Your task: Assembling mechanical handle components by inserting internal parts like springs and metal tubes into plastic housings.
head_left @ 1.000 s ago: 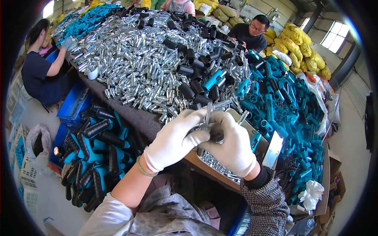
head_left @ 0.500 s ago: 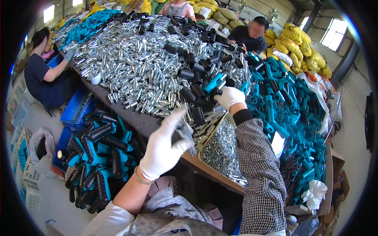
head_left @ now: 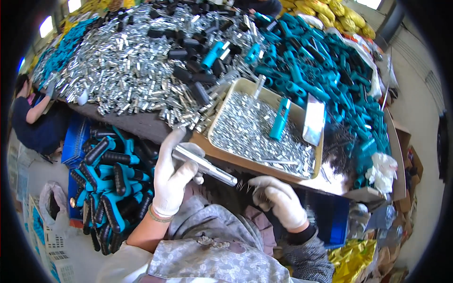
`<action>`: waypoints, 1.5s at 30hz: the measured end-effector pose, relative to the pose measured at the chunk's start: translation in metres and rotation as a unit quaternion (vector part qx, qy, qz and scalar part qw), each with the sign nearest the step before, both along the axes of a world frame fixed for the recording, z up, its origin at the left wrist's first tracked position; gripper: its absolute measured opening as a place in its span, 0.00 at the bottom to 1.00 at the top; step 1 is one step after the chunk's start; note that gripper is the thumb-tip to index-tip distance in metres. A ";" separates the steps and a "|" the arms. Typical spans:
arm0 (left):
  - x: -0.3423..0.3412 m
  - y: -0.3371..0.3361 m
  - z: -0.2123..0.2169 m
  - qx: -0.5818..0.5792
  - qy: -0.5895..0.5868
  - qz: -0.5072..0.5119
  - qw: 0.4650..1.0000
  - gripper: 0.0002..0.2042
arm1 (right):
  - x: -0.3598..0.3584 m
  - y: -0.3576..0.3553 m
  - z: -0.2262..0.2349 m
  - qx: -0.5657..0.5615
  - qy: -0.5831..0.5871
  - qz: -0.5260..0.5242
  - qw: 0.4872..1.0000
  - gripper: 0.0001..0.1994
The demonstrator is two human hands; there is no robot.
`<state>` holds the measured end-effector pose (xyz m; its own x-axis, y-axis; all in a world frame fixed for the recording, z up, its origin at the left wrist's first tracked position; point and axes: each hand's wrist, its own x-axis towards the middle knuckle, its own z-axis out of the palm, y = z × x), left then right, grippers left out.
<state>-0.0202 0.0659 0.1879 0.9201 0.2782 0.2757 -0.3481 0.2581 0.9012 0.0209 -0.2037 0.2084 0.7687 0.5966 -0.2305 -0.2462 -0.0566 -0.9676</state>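
My left hand (head_left: 169, 181), in a white glove, is closed around a silver metal tube (head_left: 214, 171) that slants down to the right. Just past the tube's lower end, my gloved right hand (head_left: 283, 202) pinches several thin springs (head_left: 243, 185), whose ends stick out toward the tube. Its fingertips are dark with dirt. Beyond both hands lies a shallow tray (head_left: 218, 123) of small shiny metal pieces. A teal slotted sleeve (head_left: 281, 120) and a pale flat rectangular piece (head_left: 313, 120) rest at the tray's right side.
Silver metal parts (head_left: 122, 61) heap across the table, black sleeves (head_left: 198, 93) among them. Teal housings (head_left: 302, 70) pile at right, with dark springs (head_left: 344, 162) nearer. Below left, a blue crate (head_left: 75, 141) stands by black-and-teal handles (head_left: 113, 184). A co-worker (head_left: 33, 118) sits far left.
My right hand has come back from the pile of parts to beside the tube, now with springs in its fingers. My left hand has lowered and turned the tube. The view has tilted downward.
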 end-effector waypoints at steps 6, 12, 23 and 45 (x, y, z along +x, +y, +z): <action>-0.015 -0.035 -0.034 -0.021 0.062 -0.111 0.992 0.29 | -0.056 -0.025 -0.053 0.085 0.082 -0.143 0.983 0.18; -0.030 -0.066 -0.046 0.018 0.061 -0.215 0.975 0.27 | -0.068 -0.023 -0.062 0.135 0.102 -0.098 0.981 0.23; -0.030 -0.087 -0.031 0.562 -0.022 -0.325 0.760 0.19 | -0.094 -0.034 -0.092 -0.032 -0.124 -0.073 0.989 0.21; -0.055 -0.076 -0.083 0.416 0.199 -0.185 0.868 0.15 | -0.085 -0.319 -0.248 -0.606 -0.195 -0.198 0.746 0.06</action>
